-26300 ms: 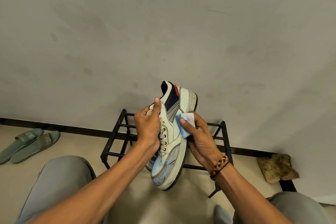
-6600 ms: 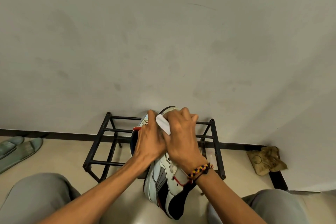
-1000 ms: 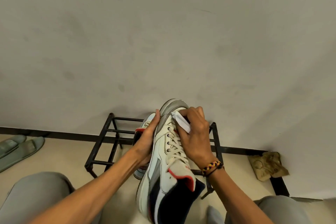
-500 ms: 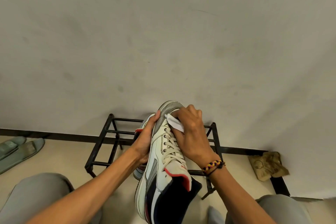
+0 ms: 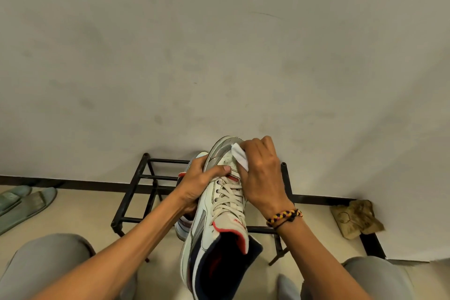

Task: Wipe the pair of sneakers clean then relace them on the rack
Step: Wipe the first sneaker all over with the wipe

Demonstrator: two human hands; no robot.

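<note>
From the head camera: the white sneaker [image 5: 220, 214] is up in the air above the black metal rack [image 5: 143, 185], toe pointing away toward the wall, collar open toward the camera, laces threaded across the front. The left hand [image 5: 199, 185] wraps around the sneaker's left side, thumb laid across the top just below the toe cap, gripping it firm. The right hand [image 5: 261, 173] clutches a white wipe [image 5: 239, 159], fingers curled over it, pressing it on the toe box's right side. A braided bracelet [image 5: 283, 217] sits on that wrist. The second sneaker [image 5: 192, 173] peeks out behind the left hand, on the rack. Green slippers [image 5: 23, 204] lie far left on the floor, and a crumpled brown bag [image 5: 356, 218] sits by the wall on the right.
</note>
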